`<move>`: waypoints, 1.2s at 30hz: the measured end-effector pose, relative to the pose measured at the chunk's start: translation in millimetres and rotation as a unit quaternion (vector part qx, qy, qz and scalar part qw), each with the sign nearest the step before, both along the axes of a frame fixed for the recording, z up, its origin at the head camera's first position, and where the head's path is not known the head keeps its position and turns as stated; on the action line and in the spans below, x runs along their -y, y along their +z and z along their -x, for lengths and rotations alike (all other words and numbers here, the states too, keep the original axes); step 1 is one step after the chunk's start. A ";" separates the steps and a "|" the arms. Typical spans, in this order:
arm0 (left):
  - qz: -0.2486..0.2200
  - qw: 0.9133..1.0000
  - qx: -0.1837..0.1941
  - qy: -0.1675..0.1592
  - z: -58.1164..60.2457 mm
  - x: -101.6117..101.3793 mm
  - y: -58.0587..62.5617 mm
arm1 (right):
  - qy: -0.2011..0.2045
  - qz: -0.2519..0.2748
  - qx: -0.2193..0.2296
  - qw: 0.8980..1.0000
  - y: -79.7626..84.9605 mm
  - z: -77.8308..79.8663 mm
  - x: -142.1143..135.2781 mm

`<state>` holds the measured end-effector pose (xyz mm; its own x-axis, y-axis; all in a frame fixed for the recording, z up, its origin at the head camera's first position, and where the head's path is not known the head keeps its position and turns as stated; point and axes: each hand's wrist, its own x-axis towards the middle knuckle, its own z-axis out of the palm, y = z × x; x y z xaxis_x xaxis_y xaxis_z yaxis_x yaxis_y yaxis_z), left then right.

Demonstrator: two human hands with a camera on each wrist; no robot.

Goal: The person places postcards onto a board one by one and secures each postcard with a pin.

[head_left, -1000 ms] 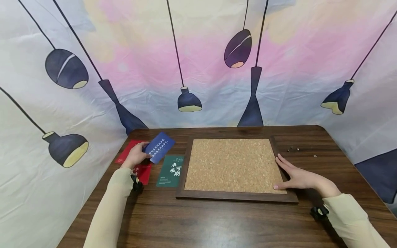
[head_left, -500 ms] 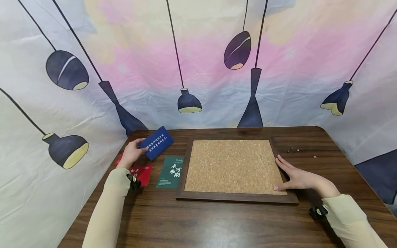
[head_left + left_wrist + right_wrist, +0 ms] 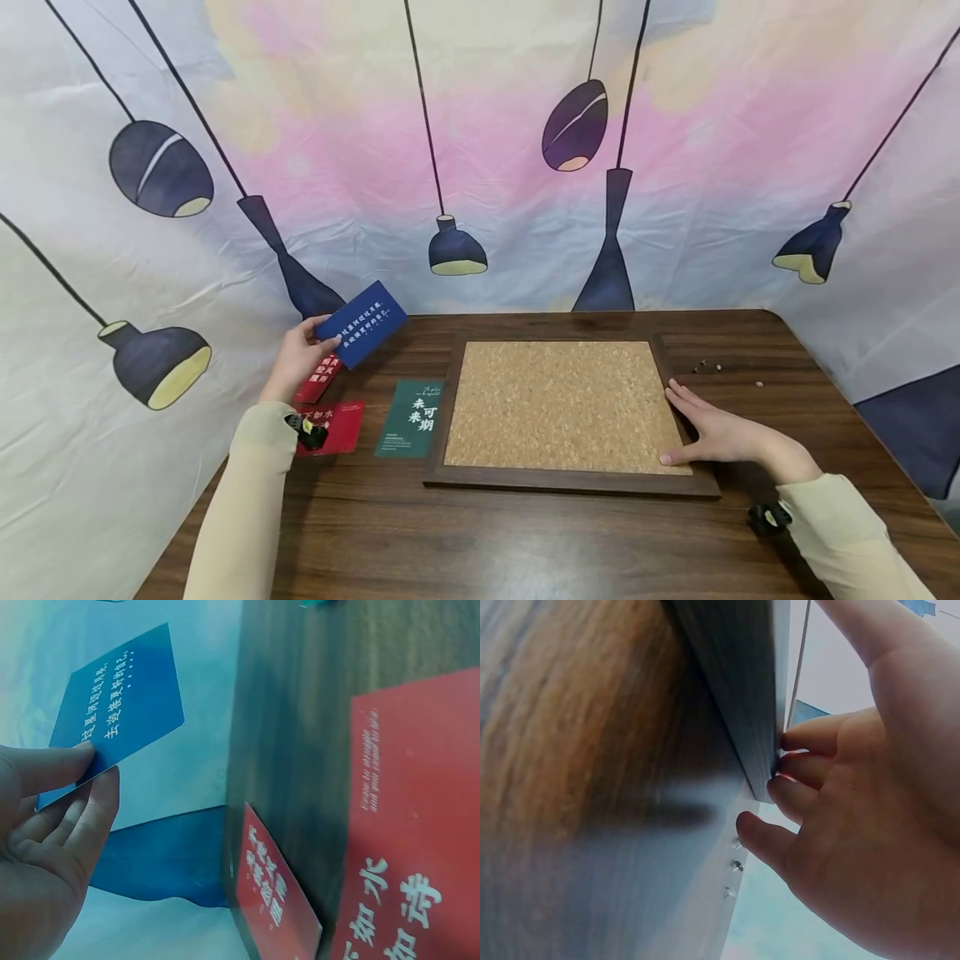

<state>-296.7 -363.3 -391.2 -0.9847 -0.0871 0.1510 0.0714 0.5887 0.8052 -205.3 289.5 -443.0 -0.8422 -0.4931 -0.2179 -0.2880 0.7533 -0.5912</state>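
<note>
My left hand (image 3: 298, 357) pinches a blue card (image 3: 367, 325) with white writing between thumb and fingers. It is held tilted above the table's far left side, and the left wrist view shows the thumb on its printed face. Below the hand lie two red cards, one (image 3: 320, 380) farther back and one (image 3: 343, 427) nearer, partly hidden by the wrist. My right hand (image 3: 718, 432) rests on the right edge of a framed cork board (image 3: 566, 408), thumb on its front and fingers spread along the frame. From the right wrist view, the fingertips touch the frame's side (image 3: 746, 712).
A green card (image 3: 410, 419) lies against the board's left side. Several small pins (image 3: 702, 366) are on the table (image 3: 480, 542) beyond the right hand, with a small pale piece (image 3: 759, 384) to their right. A printed cloth (image 3: 510, 167) hangs behind the table.
My left hand has raised the blue card and moved it to the left, uncovering more of the farther red card. The right hand stays on the board's edge.
</note>
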 end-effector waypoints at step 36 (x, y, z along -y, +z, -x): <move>-0.176 0.983 -0.006 -0.041 6.7 -46.2 28.5 | -0.023 -0.018 -0.016 0.999 4.3 -0.2 8.2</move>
<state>-303.5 -317.1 -362.7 -0.9890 -0.0557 0.1367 0.1173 0.2653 0.9570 -205.1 281.3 -438.7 -0.8710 -0.4455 -0.2071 -0.2711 0.7873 -0.5538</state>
